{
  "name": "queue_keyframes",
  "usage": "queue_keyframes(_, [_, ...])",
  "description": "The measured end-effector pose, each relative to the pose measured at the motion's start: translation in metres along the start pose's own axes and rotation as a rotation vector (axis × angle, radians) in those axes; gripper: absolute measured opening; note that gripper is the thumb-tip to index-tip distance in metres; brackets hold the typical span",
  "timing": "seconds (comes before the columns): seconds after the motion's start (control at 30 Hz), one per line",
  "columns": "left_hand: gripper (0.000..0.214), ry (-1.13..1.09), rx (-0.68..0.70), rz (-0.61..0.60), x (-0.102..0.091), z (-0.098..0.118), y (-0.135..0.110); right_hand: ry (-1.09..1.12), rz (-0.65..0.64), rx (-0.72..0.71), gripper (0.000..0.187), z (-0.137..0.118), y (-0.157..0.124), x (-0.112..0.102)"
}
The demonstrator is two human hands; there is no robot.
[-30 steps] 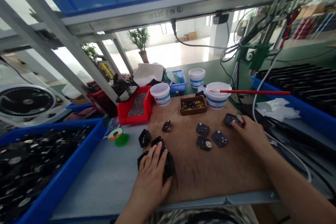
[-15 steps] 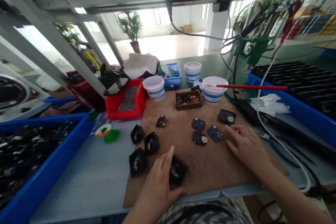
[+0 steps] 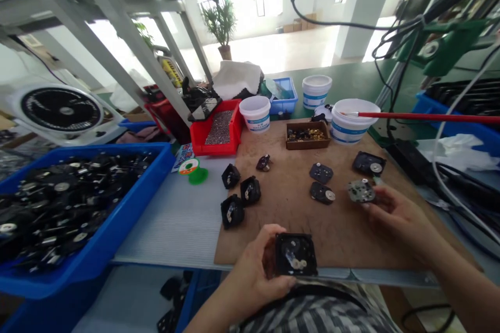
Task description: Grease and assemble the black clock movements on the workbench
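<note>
My left hand (image 3: pixel 262 264) grips a square black housing (image 3: pixel 296 255) by its left side, above the board's front edge. Its open face, with small gears and metal parts inside, is turned toward me. My right hand (image 3: pixel 394 213) pinches a dark flat cover plate (image 3: pixel 361 191) with small studs, raised above the brown board (image 3: pixel 273 218). Near that hand lies a black plate with a metal disc (image 3: pixel 369 163). Two more plates rest left of it: a studded plate (image 3: pixel 321 172) and one with a round disc (image 3: pixel 322 193). Several similar black housings (image 3: pixel 250 190) stand at the board's left.
A small brown box of brass parts (image 3: pixel 307 135) sits at the back, beside white tubs (image 3: pixel 353 120) and a red brush (image 3: pixel 429 117). A red bin (image 3: pixel 216 129), a green solder spool (image 3: pixel 193 170) and a blue crate of black parts (image 3: pixel 136 208) are on the left.
My left hand has lifted the housing and turned its open face toward me. My right hand has picked up a studded plate from the board. The view has swung left.
</note>
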State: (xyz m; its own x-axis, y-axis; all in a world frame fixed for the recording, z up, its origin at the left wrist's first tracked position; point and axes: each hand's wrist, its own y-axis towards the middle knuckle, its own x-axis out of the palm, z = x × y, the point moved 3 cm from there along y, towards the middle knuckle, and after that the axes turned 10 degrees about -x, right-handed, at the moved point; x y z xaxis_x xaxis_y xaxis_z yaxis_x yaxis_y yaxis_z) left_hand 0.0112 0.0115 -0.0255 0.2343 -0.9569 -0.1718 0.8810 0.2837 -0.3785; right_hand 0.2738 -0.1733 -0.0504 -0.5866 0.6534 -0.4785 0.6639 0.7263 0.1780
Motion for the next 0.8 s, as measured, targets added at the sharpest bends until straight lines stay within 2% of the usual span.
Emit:
queue_keyframes(0.07, [0.062,-0.357,-0.022,-0.138,0.014,-0.006,-0.011,0.185,-0.001,0.071,0.039,-0.011,-0.018,0.005])
queue_keyframes(0.13, [0.064,-0.644,-0.055,-0.233,0.027,-0.014,-0.018,0.466,0.014,0.187,0.04,-0.025,-0.036,0.012])
queue_keyframes(0.2, [0.065,-0.756,-0.078,-0.271,0.037,-0.022,-0.022,0.73,0.037,0.293,0.036,-0.041,-0.051,0.022])
queue_keyframes(0.23, [0.066,-0.789,-0.084,-0.281,0.041,-0.026,-0.023,0.79,0.034,0.316,0.032,-0.05,-0.057,0.027])
queue_keyframes(0.3, [0.068,-0.838,-0.076,-0.303,0.046,-0.032,-0.023,0.699,-0.036,0.244,0.026,-0.07,-0.066,0.034])
queue_keyframes(0.33, [0.068,-0.853,-0.071,-0.31,0.048,-0.035,-0.024,0.588,-0.113,0.149,0.021,-0.081,-0.069,0.038])
queue_keyframes(0.4, [0.067,-0.854,-0.058,-0.315,0.05,-0.037,-0.025,0.317,-0.295,-0.136,0.012,-0.104,-0.075,0.045])
queue_keyframes(0.47, [0.066,-0.845,-0.042,-0.309,0.05,-0.036,-0.027,0.078,-0.397,-0.413,0.024,-0.122,-0.081,0.051])
queue_keyframes(0.5, [0.065,-0.844,-0.039,-0.306,0.05,-0.035,-0.028,-0.006,-0.411,-0.505,0.03,-0.129,-0.084,0.054])
queue_keyframes(0.63, [0.065,-0.833,-0.101,-0.266,0.051,-0.026,-0.032,-0.143,-0.487,-0.618,0.039,-0.14,-0.093,0.065])
queue_keyframes(0.8, [0.065,-0.776,-0.154,-0.276,0.053,-0.015,-0.037,-0.153,-0.568,-0.6,0.037,-0.142,-0.097,0.073])
